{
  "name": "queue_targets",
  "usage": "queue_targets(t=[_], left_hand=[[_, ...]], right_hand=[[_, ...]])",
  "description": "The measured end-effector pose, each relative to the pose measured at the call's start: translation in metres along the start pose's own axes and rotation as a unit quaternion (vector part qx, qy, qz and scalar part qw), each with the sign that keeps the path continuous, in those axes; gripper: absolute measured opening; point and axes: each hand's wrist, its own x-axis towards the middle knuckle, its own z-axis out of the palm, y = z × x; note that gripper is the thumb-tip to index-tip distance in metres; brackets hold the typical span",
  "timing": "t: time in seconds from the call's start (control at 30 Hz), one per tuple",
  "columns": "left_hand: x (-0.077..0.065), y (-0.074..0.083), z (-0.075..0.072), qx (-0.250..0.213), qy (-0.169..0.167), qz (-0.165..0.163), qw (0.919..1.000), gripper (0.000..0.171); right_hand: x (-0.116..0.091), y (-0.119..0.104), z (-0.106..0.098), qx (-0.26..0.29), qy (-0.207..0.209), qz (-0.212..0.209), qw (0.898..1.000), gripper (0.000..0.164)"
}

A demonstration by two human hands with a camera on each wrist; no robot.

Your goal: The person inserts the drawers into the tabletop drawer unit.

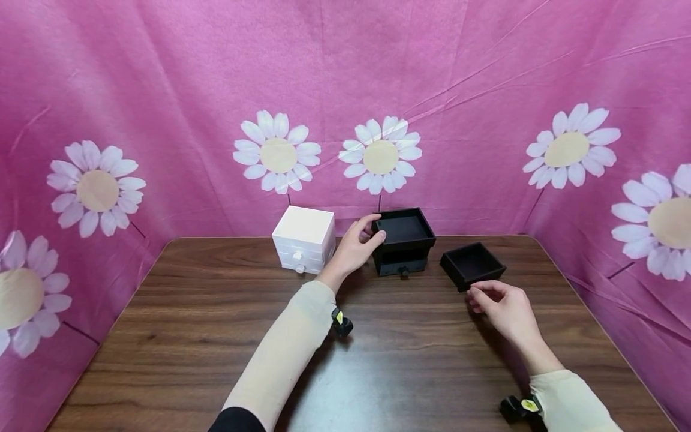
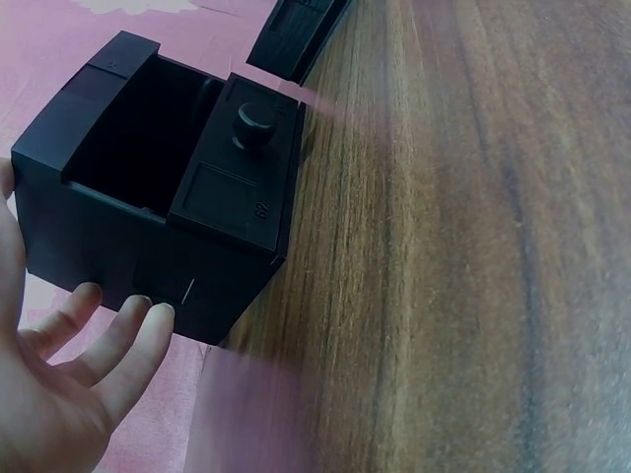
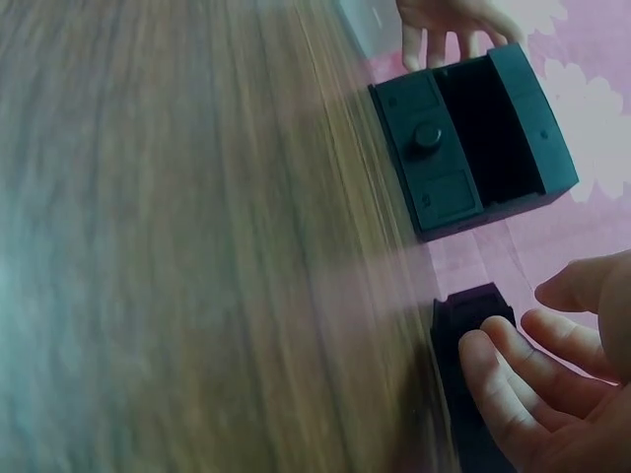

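Observation:
My left hand (image 1: pixel 353 243) rests at the left side of a black drawer cabinet (image 1: pixel 403 245), thumb at its top rim and spread fingertips against its side. That cabinet has a tray-like top, an empty upper slot and a lower drawer with a round knob (image 2: pixel 253 125). To its right lies a removed black drawer (image 1: pixel 475 264), tilted in view and with nothing inside. My right hand (image 1: pixel 507 309) is at the near front of this drawer, fingers loosely bent. In the right wrist view its fingertips (image 3: pixel 481 350) overlap the drawer front, while the thumb stays apart.
A white cabinet (image 1: pixel 304 231) with two knobbed drawers stands left of the black one. All sit near the back edge of a brown wood-grain table (image 1: pixel 410 354). Pink cloth (image 1: pixel 432 72) with white daisies hangs behind and at both sides.

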Motion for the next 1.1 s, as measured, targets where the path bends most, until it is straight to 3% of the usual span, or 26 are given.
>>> queue_targets(t=[0.8,1.1], left_hand=[[0.000,-0.001,0.001,0.001,0.001,0.001,1.0000,0.051],[0.000,-0.001,0.000,0.004,0.001,0.000,1.0000,0.051]], right_hand=[[0.014,0.026,-0.026,-0.044,0.015,0.038,0.998,0.036],[0.026,0.030,-0.028,-0.101,-0.002,0.048,0.994,0.046]])
